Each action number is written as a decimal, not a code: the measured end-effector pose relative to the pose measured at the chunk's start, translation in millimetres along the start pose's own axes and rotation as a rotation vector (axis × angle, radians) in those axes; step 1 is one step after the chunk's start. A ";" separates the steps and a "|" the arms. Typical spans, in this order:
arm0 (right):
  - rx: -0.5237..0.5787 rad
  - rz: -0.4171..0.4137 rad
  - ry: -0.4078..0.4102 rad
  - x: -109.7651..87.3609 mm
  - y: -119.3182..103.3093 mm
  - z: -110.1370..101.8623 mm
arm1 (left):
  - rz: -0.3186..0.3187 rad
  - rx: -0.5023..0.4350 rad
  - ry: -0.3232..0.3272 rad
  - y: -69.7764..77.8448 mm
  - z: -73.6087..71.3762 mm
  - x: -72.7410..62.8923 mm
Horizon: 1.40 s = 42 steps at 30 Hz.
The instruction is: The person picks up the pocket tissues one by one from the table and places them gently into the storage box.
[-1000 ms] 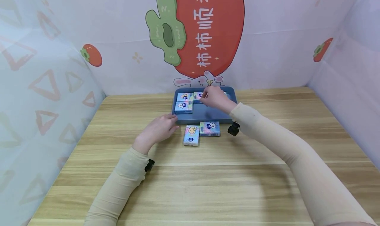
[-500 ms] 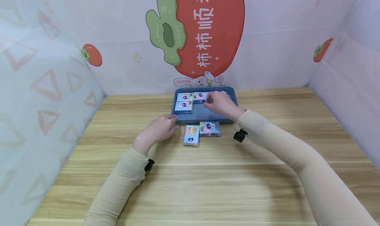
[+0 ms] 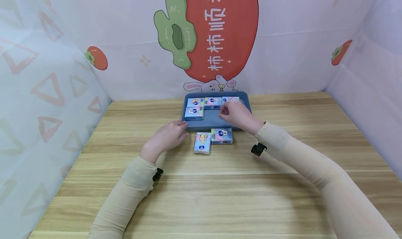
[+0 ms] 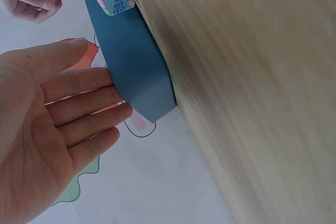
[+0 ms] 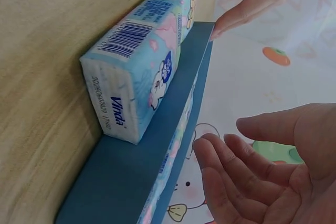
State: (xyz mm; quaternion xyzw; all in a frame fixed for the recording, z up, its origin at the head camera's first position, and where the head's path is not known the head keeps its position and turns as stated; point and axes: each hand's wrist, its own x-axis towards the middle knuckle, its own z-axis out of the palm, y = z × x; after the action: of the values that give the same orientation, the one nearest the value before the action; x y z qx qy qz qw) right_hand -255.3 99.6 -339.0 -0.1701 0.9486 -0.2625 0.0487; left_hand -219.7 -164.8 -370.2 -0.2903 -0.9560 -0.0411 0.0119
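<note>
A blue tray [image 3: 216, 120] at the back of the table holds several pocket tissue packs. Three lie along its far side, the right one a tissue pack [image 3: 230, 99] partly covered by my right hand [image 3: 238, 115]. One more tissue pack [image 3: 194, 113] lies at the left, in front of that row. My right hand hovers over the tray's right half; in the right wrist view its loosely bent fingers [image 5: 236, 163] hold nothing. With fingers extended, my left hand [image 3: 168, 136] has its fingertips at the tray's front left corner; its palm shows in the left wrist view.
Before the tray's front edge, two tissue packs lie on the wooden table [image 3: 201, 193]: an upright-lying one [image 3: 202, 143] and a crosswise one [image 3: 221, 136]. A printed cloth backdrop [image 3: 282, 64] stands right behind the tray.
My right hand has drawn back from the far row toward the front right, uncovering the tissue packs there. My left hand has stayed at the tray's corner.
</note>
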 end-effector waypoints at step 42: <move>-0.084 -0.071 0.061 -43.5 22.4 20.8 | 0.017 0.000 0.014 -0.1 -0.4 -0.6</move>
State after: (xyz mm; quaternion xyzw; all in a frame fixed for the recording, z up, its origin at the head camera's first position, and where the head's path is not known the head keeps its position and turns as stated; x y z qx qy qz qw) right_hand -217.4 122.8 -368.2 -0.1977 0.9532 -0.2289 0.0033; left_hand -219.3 -165.3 -369.8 -0.2979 -0.9534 -0.0432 0.0188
